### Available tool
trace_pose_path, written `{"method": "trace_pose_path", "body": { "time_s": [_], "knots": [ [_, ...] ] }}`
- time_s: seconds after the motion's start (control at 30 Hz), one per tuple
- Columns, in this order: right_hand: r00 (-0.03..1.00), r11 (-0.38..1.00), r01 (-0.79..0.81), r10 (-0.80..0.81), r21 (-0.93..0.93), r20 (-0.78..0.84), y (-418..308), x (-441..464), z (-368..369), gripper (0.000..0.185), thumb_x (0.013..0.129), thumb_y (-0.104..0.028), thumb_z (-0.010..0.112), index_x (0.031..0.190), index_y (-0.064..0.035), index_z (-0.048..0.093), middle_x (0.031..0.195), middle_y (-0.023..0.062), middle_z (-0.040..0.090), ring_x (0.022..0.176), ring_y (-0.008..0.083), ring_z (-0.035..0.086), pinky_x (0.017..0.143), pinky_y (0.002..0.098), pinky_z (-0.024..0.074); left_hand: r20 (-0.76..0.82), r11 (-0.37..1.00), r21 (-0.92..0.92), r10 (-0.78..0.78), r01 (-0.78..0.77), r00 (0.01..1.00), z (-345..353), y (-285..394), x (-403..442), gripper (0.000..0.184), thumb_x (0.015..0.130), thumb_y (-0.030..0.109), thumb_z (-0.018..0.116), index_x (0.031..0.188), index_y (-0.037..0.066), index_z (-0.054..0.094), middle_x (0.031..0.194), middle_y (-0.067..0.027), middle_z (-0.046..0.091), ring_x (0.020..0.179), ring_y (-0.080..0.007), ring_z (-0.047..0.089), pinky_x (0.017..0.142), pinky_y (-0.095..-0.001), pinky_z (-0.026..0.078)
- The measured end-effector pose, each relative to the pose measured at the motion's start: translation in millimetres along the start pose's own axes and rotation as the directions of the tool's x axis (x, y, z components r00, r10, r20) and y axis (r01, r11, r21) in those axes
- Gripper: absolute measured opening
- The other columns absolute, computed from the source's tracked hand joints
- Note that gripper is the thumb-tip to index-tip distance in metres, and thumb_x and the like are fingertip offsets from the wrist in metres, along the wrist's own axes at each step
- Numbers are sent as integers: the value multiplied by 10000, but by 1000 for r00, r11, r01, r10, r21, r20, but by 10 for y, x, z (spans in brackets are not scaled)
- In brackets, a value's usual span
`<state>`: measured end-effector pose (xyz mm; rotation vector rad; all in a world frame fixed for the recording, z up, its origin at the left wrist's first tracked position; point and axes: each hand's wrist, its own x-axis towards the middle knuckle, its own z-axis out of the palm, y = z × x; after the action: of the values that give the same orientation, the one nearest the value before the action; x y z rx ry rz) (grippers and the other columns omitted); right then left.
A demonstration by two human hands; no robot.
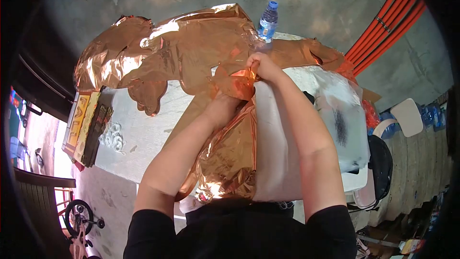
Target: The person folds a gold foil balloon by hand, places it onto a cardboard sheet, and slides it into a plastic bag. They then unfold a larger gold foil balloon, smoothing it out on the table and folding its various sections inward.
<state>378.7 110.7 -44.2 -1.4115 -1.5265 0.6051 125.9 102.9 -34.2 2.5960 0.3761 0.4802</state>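
Observation:
A large, crumpled, shiny copper-coloured foil (pixel 201 52) with rounded lobes stretches across the table, looking like a limp foil balloon. One length of it hangs toward my body. My right hand (pixel 264 66) is closed, pinching a raised fold of the foil near the middle. Just below and to the left, my left hand (pixel 224 108) reaches under or into that fold; its fingers are hidden by the foil. A blue-capped water bottle (pixel 268 21) stands upright beyond my right hand.
Under the foil is a white-covered table (pixel 129 134). Flat boxes (pixel 84 124) and white string (pixel 112 138) lie at its left, and clear plastic bags (pixel 338 110) at its right. Orange pipes (pixel 383 21) rise at the back right; a small bicycle (pixel 79 220) stands on the floor at left.

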Motion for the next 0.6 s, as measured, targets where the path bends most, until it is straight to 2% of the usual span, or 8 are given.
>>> {"method": "trace_pose_path", "body": {
  "time_s": [0.03,0.07,0.17,0.23,0.37,0.43,0.5,0.6],
  "knots": [
    [971,977,-197,182,87,156,-101,13,-57,115,777,34,568,846,-36,629,710,54,616,650,117,572,550,265,454,53,998,-16,-66,67,996,-52,58,-3,303,868,138,534,1150,70,620,1180,-191,604,1116,-387,537,967,-443,408],
    [971,976,-198,183,89,155,-202,23,-80,115,777,34,568,846,-36,629,710,54,616,650,117,572,550,265,454,107,991,-30,-130,134,986,-76,92,0,307,878,140,529,1167,76,611,1207,-195,588,1129,-390,526,976,-443,405],
    [948,963,-182,225,-197,224,-575,62,-90,108,767,30,561,819,-40,624,652,57,592,636,118,572,532,262,453,110,981,-23,-190,194,975,-23,43,3,333,887,152,534,1210,88,584,1231,-205,560,1142,-394,513,984,-444,399],
    [845,880,-459,475,-124,246,-699,86,-74,95,769,27,547,781,-33,619,614,47,571,635,111,584,552,281,480,143,981,8,-192,193,971,-52,62,19,333,890,149,531,1214,88,575,1225,-207,557,1143,-391,513,990,-444,394],
    [837,872,-449,487,-194,250,-698,126,-14,64,792,-6,562,775,-12,623,666,74,620,592,153,589,477,326,455,140,982,-44,-174,182,975,-141,168,-13,291,884,141,529,1157,57,585,1160,-202,584,1116,-376,526,974,-447,397],
    [981,851,-128,185,-509,63,-617,129,41,90,777,-39,558,798,2,635,700,158,644,648,246,641,567,390,486,185,988,37,-154,150,971,-141,143,15,283,877,144,531,1134,45,592,1122,-202,600,1087,-371,540,959,-444,406],
    [979,823,-181,205,-538,-15,-587,99,69,105,771,-51,555,808,5,636,726,185,644,686,273,652,610,404,491,228,987,119,-135,110,964,-122,86,15,276,869,148,534,1112,33,598,1084,-201,617,1058,-367,555,943,-442,415],
    [976,780,-220,177,-586,-130,-523,108,175,107,771,-61,558,801,8,634,737,206,639,716,283,659,647,409,494,45,997,76,24,-27,999,-47,12,-24,287,844,161,554,1090,23,607,999,-197,640,990,-369,580,918,-432,424]
  ]
}}
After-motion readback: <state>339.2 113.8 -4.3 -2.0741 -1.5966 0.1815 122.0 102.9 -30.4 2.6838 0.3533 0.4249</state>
